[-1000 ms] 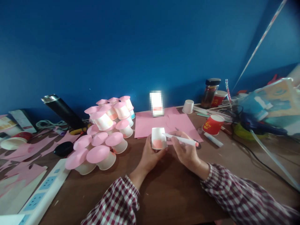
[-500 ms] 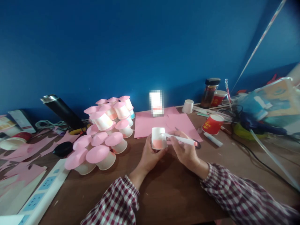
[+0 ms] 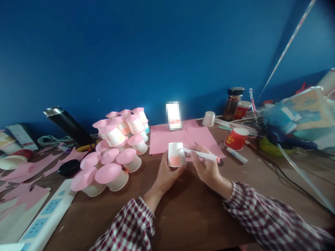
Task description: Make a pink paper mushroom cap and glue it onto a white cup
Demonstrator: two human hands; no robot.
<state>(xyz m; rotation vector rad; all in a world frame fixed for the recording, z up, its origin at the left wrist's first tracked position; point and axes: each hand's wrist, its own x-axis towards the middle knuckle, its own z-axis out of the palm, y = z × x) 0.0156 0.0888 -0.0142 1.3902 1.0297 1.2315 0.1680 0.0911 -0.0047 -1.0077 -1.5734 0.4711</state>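
Because the left hand [image 3: 167,172] grips the small paper cup [image 3: 176,154] only around its lower wall, holding it above the wooden table [image 3: 183,216] at the scene's centre, too firm a squeeze could dent the thin wall, and the nib could then skid and smear colour beyond the pink band. The right hand [image 3: 206,167] is closed around a white marker [image 3: 201,155], whose long axis runs roughly nine to three o'clock, tip toward nine, touching the cup's side. The cup stands inverted, base up, its axis pointing to twelve. Pink-topped cups [image 3: 115,153] are piled at nine o'clock.
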